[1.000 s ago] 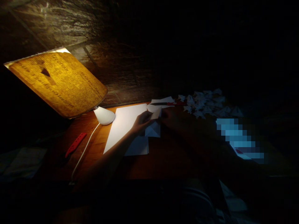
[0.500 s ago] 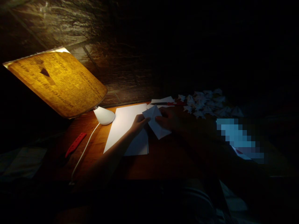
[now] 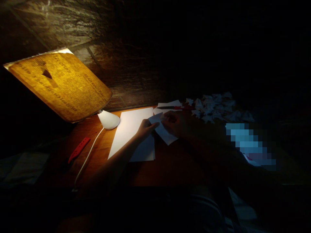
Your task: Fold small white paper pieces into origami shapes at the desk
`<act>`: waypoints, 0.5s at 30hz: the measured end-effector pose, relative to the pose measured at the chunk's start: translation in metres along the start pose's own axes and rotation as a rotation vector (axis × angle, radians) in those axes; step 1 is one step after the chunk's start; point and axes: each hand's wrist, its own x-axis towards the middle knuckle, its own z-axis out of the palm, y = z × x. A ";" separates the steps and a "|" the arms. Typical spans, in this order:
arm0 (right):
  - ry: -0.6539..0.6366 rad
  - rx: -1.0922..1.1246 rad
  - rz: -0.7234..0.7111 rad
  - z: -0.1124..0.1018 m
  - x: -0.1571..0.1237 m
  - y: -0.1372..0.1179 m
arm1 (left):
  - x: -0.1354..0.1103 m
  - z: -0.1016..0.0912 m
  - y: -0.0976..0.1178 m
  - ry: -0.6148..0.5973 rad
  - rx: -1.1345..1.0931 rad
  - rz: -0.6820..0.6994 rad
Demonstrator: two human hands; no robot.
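A small folded white paper [image 3: 165, 134] lies on the wooden table [image 3: 175, 165] in dim lamp light. My left hand [image 3: 145, 128] pinches its left corner, fingers closed on the paper. My right hand [image 3: 175, 123] comes in from the dark right side and grips the paper's upper edge, fingers curled over it. Under my left hand lies a stack of plain white sheets [image 3: 132, 132].
A white lamp base [image 3: 108, 119] with a cord [image 3: 87, 158] stands at the left under a yellow printed shade [image 3: 60, 85]. A red tool [image 3: 78, 150] lies left of the cord. Several folded paper pieces [image 3: 213, 108] are heaped at the back right. More sheets with a pen [image 3: 168, 107] lie behind my hands.
The small paper was turned and laid flatter on the table. My right hand has moved over its upper edge, folding that corner down; my left hand stayed at the left corner.
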 end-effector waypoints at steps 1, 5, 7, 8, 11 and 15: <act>-0.002 -0.005 -0.016 0.000 0.000 0.000 | 0.000 0.000 0.002 0.004 -0.009 -0.001; -0.064 -0.020 -0.060 -0.001 -0.002 -0.003 | 0.001 0.001 0.005 0.044 -0.043 0.016; -0.113 -0.022 -0.050 -0.002 -0.005 -0.006 | 0.003 0.001 0.005 0.077 -0.068 0.014; -0.132 -0.018 -0.038 -0.002 -0.006 -0.008 | 0.004 0.001 0.004 0.091 -0.086 0.009; -0.167 0.019 0.005 -0.001 -0.008 -0.008 | 0.005 0.000 0.001 0.102 -0.138 0.000; -0.160 0.038 0.029 -0.001 -0.004 -0.001 | 0.006 -0.001 -0.004 0.094 -0.185 -0.020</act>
